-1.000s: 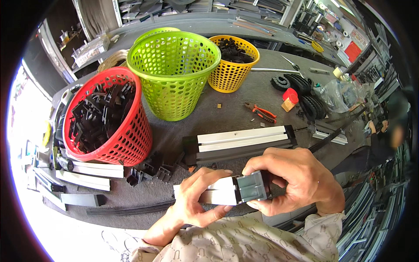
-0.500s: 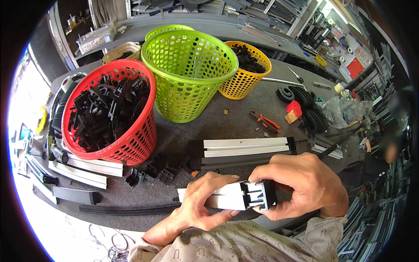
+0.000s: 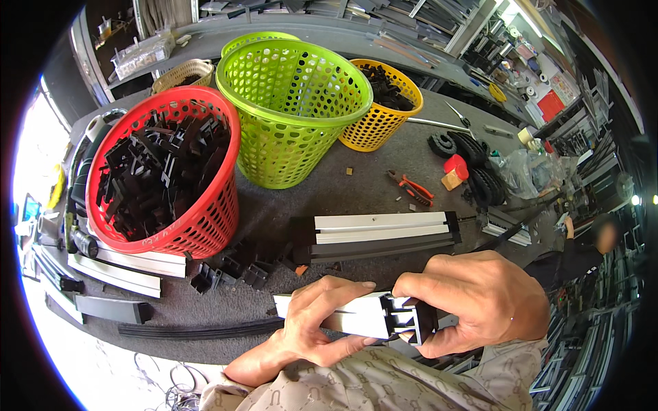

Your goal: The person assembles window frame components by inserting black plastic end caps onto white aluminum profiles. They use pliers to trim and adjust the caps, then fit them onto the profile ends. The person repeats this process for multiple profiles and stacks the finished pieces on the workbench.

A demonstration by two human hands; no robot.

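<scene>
The right hand (image 3: 480,301) pinches a black end cap (image 3: 411,320) at the end of a short white profile piece (image 3: 349,316), fingers closed tight around it, while the left hand (image 3: 322,322) wraps the same piece from below, thumb on top (both hands shut on it, just above the person's lap). Directly beyond the grip lies a bundle of white and black profiles (image 3: 380,233) on the grey table (image 3: 356,188), with loose black clips (image 3: 233,270) to its left and bare table around them. Farther out stand the red basket (image 3: 205,226) of black parts, the green basket (image 3: 288,137) and the yellow basket (image 3: 373,130), with red pliers (image 3: 411,188) to the right.
</scene>
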